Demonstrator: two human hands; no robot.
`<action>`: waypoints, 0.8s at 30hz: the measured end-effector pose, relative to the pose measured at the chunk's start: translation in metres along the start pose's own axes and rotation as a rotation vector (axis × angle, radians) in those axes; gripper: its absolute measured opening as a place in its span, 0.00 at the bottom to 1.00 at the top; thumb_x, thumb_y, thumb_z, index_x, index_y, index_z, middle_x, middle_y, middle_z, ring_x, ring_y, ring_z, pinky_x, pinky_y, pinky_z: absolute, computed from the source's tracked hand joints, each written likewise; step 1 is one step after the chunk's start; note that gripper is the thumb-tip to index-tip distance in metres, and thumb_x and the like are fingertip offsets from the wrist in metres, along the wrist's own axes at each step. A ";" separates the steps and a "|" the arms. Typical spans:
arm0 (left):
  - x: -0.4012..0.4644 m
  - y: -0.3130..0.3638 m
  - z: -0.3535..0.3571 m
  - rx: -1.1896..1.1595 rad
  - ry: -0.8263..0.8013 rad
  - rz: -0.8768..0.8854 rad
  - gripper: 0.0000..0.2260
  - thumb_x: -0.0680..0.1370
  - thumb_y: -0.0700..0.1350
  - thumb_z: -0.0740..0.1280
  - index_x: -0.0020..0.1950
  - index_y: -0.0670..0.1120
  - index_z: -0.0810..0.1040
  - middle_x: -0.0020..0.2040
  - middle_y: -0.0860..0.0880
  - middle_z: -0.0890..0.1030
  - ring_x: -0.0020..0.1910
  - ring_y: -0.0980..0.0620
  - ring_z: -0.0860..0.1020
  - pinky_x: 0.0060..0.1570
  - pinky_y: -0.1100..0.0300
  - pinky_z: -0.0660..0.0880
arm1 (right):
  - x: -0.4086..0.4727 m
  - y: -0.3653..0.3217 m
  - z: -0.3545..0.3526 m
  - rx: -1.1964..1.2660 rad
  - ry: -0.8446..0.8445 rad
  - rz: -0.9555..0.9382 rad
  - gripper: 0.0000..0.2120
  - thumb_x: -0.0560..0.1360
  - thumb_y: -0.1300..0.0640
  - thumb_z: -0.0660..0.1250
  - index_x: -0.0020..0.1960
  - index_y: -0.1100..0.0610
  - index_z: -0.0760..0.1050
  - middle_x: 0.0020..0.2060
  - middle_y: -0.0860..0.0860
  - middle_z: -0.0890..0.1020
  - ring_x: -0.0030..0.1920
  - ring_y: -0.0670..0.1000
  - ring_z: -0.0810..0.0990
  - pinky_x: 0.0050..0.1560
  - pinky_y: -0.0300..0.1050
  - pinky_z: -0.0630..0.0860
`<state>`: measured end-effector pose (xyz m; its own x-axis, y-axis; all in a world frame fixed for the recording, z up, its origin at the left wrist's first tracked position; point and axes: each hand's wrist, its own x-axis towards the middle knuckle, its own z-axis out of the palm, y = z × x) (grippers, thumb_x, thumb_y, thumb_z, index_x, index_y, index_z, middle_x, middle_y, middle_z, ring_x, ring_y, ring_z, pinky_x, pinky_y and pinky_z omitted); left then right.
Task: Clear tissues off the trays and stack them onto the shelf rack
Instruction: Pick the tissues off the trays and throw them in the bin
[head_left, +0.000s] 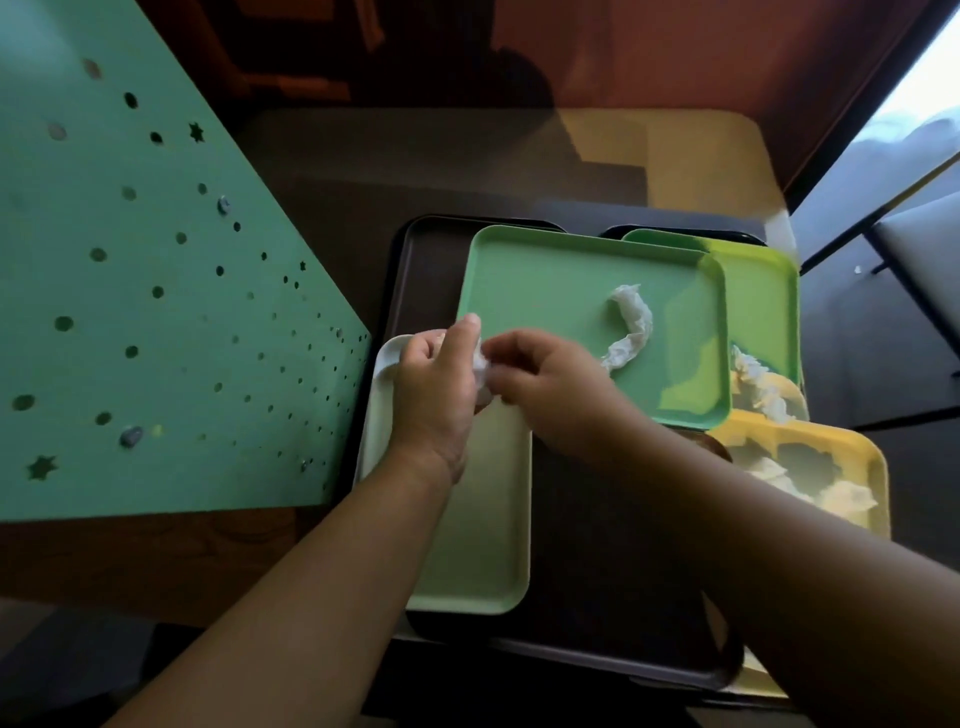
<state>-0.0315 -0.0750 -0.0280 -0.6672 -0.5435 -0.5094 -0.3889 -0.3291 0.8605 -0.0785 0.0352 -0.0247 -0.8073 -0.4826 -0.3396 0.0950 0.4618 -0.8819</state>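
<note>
Several trays lie overlapping on the table. My left hand (436, 384) and my right hand (545, 384) meet above a pale green tray (483, 545), both pinching one crumpled white tissue (482, 371). Behind them a green tray (545, 280) carries a twisted white tissue (631, 330). Another crumpled tissue (761, 387) lies on a lime green tray (758, 291) at the right. A yellow tray (810, 434) at the near right holds more tissues (841, 499). Dark brown trays (597, 545) sit underneath.
A teal perforated panel (130, 291) with round and star holes stands close at the left. Beyond the trays is a dark tabletop (415, 171). A dark chair frame (883, 249) and a bright window are at the right.
</note>
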 end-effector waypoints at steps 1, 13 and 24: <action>-0.002 -0.002 0.006 0.026 -0.031 0.015 0.09 0.76 0.53 0.69 0.50 0.49 0.76 0.45 0.44 0.82 0.42 0.47 0.80 0.41 0.50 0.78 | -0.014 0.004 -0.007 0.047 -0.056 -0.005 0.11 0.77 0.64 0.68 0.56 0.51 0.81 0.48 0.48 0.86 0.48 0.48 0.84 0.51 0.41 0.80; -0.034 -0.036 0.047 0.079 -0.110 -0.019 0.08 0.77 0.33 0.62 0.50 0.44 0.77 0.33 0.49 0.73 0.23 0.58 0.72 0.22 0.64 0.69 | 0.018 0.091 -0.086 -0.881 0.180 0.139 0.17 0.76 0.55 0.64 0.64 0.53 0.76 0.58 0.57 0.76 0.59 0.61 0.73 0.58 0.52 0.74; -0.063 -0.034 0.082 0.204 -0.467 -0.022 0.05 0.80 0.43 0.69 0.49 0.41 0.79 0.38 0.45 0.81 0.34 0.50 0.78 0.32 0.60 0.75 | -0.119 0.065 -0.089 0.247 0.203 0.032 0.22 0.75 0.58 0.73 0.67 0.52 0.73 0.49 0.53 0.85 0.52 0.53 0.85 0.54 0.49 0.81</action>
<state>-0.0289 0.0340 -0.0244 -0.8521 -0.1200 -0.5094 -0.4909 -0.1538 0.8575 -0.0279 0.1890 -0.0130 -0.8992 -0.3005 -0.3180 0.2406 0.2675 -0.9330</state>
